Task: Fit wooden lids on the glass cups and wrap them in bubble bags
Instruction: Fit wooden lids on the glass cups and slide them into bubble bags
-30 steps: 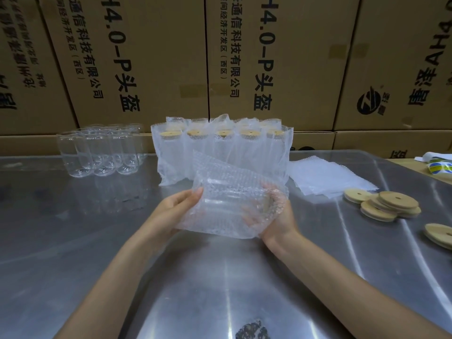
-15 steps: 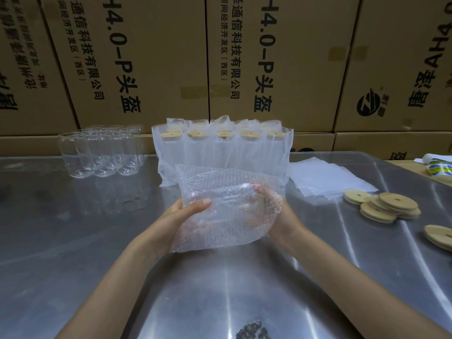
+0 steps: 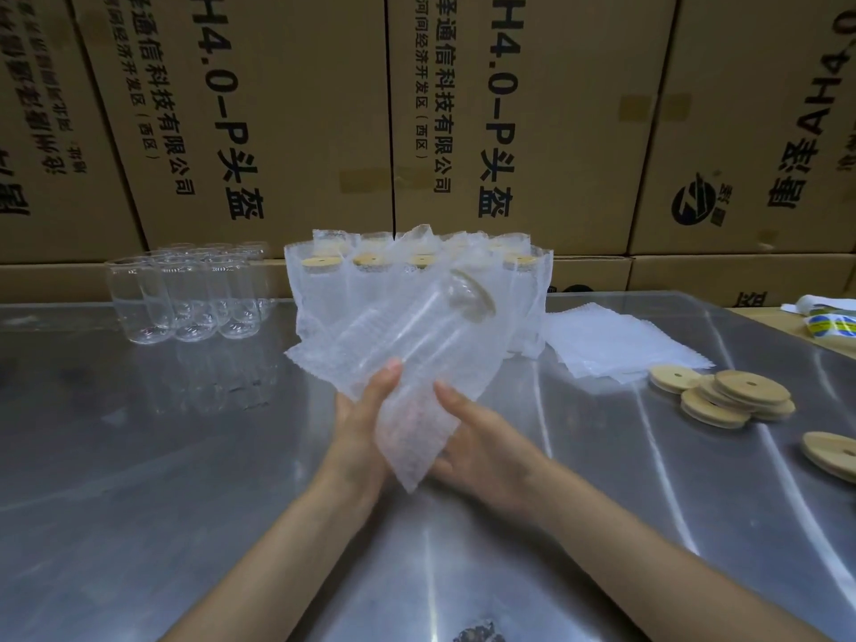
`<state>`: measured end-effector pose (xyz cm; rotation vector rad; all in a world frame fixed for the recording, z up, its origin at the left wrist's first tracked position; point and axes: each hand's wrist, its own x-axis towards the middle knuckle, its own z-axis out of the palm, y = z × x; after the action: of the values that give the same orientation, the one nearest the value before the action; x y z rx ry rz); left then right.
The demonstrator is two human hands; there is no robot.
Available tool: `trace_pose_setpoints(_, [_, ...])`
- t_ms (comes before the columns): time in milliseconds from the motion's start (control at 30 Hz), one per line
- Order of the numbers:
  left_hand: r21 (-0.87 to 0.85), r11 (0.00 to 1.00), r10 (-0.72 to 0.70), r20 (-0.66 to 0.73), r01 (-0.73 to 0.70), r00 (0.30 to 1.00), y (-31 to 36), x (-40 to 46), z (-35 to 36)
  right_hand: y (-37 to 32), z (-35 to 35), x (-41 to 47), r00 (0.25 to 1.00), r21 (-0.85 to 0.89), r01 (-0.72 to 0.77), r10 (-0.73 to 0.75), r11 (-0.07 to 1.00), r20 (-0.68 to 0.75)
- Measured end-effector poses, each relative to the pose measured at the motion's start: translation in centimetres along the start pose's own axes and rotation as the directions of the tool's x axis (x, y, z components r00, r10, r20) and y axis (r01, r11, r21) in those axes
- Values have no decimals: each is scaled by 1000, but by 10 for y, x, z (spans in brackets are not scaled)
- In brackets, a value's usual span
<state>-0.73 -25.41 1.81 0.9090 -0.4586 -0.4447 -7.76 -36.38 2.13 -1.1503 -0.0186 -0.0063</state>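
A glass cup with a wooden lid sits inside a bubble bag (image 3: 417, 359) that I hold above the steel table, tilted with the lid end up and to the right. My left hand (image 3: 366, 424) grips the bag's lower end from the left. My right hand (image 3: 477, 437) holds the same end from the right, fingers wrapped under it. Behind it stand several wrapped, lidded cups (image 3: 324, 294) in a row. Bare glass cups (image 3: 185, 294) are grouped at the back left. Loose wooden lids (image 3: 736, 396) lie at the right.
A stack of flat bubble bags (image 3: 616, 340) lies right of the wrapped cups. One more wooden lid (image 3: 833, 456) sits at the right edge. Cardboard boxes (image 3: 278, 118) wall the back. A tape roll (image 3: 829, 324) lies at the far right on the steel table (image 3: 139, 479).
The bagged cup has swung from lying sideways to tilted upward. Both hands have shifted down to its lower end and come close together.
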Motion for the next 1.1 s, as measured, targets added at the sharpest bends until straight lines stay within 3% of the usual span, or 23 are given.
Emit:
trace_pose_setpoints(100, [134,991,38,-51,-30,998,-14,-7,6,0,10,-1,996,96,87,-86,992,-11])
trace_pose_setpoints(233, [193,979,58,36,-64,998,-27,-7,7,-22,-3,-4,982,283,166,-132,945,-134])
trace_pose_setpoints(333, [260,963,37,123,-68,992,-29,-9,8,-39,-19,-6,924,157,312,-260,937,-280])
trace_pose_setpoints(500, [450,892,-61,224,-47,973,-23,-13,9,-47,-23,-11,811,-92,415,-414,905,-413])
trace_pose_setpoints(600, [509,860,-119,254,-28,960,-15,-13,7,-44,-20,-12,763,-292,477,-555,829,-330])
trace_pose_setpoints(700, [563,821,-86,286,-95,954,-9,-12,6,-42,-16,-13,753,-433,494,-620,754,-220])
trace_pose_setpoints(800, [556,813,8,286,-173,958,-1,-13,9,-38,-11,-13,757,-539,515,-649,666,-79])
trace_pose_setpoints(900, [596,740,105,354,-311,929,8,-11,12,-33,-4,-13,771,-650,497,-636,575,28])
trace_pose_setpoints(1100, [553,691,290,376,-464,880,13,-13,15,-25,7,-16,736,-743,483,-674,463,59])
